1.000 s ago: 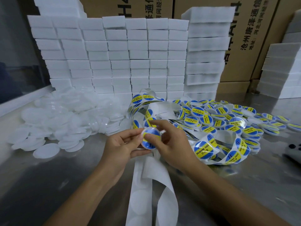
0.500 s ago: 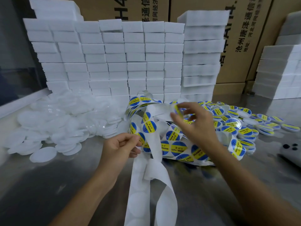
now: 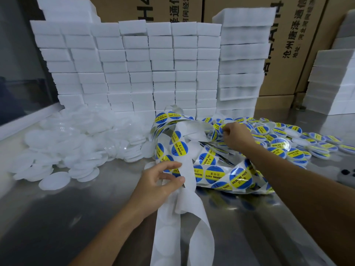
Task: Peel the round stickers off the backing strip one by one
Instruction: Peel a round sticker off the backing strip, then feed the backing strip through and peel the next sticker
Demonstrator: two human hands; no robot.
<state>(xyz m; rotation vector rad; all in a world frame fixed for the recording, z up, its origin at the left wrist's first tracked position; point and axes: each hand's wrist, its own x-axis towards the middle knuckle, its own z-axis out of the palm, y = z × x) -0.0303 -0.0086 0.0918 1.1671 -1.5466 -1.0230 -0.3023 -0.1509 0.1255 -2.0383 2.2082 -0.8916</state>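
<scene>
While my left grip (image 3: 163, 181) pinches the backing strip (image 3: 185, 166) near the counter's (image 3: 57, 217) front edge, my right grip (image 3: 233, 134) pinches a sticker (image 3: 221, 129).

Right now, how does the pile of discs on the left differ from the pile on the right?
The left pile of discs is plain white with no stickers; the right pile of discs carries blue and yellow stickers. No hand touches the left pile, while the right hand reaches over the right pile's near edge. The left hand grips the backing strip between them. Both piles lie loose on the metal table.
</scene>
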